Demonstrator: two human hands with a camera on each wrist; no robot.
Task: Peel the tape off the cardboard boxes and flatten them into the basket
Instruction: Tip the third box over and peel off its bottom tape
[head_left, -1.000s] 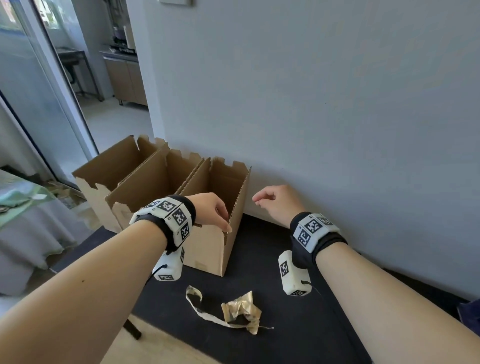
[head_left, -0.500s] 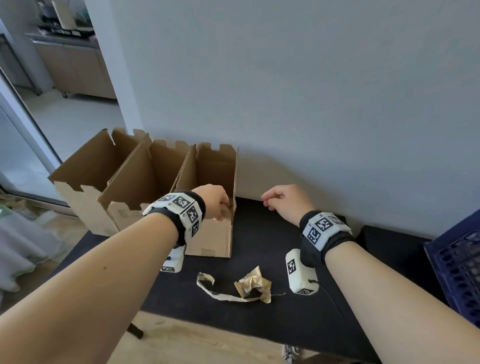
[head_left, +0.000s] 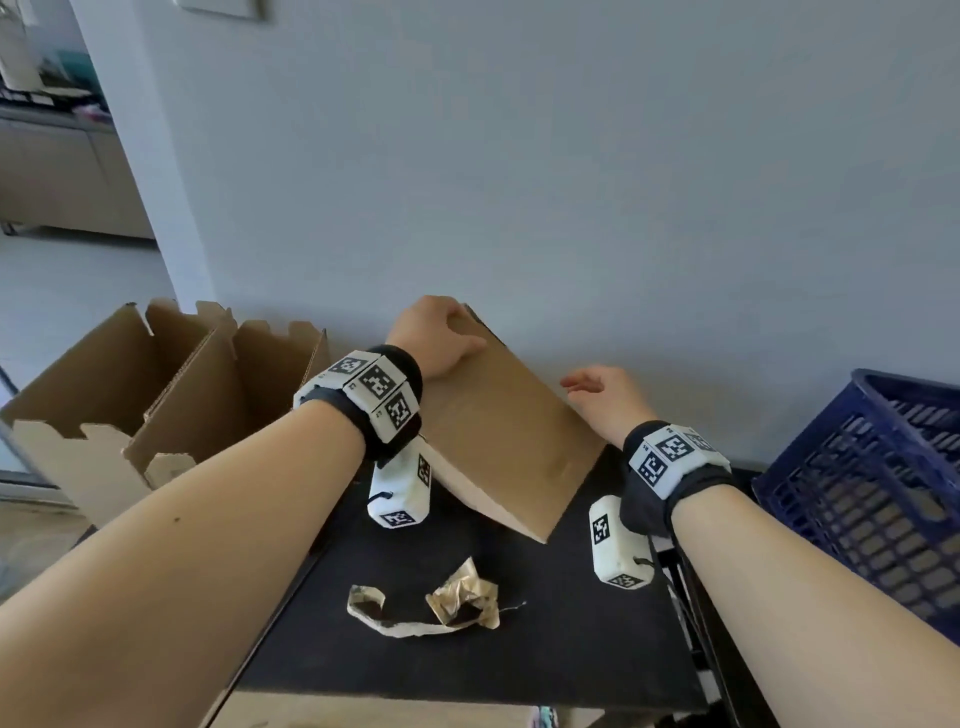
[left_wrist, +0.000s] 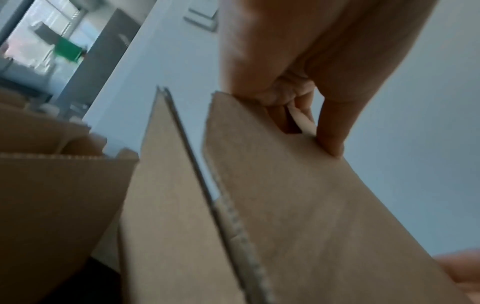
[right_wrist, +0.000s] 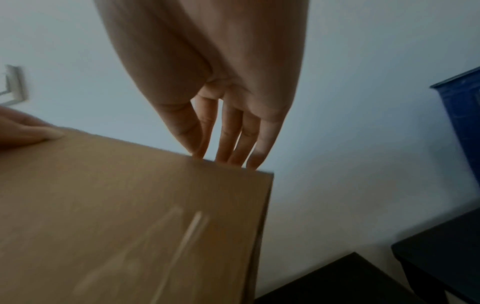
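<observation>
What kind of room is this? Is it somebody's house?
Probably a home, though I can't be sure. There's a plain painted wall, a small black table pushed against it, and a doorway showing wooden cabinets like a kitchen's.

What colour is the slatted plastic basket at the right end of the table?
Dark blue. The slatted plastic basket shows best in the head view, right of the black table.
</observation>
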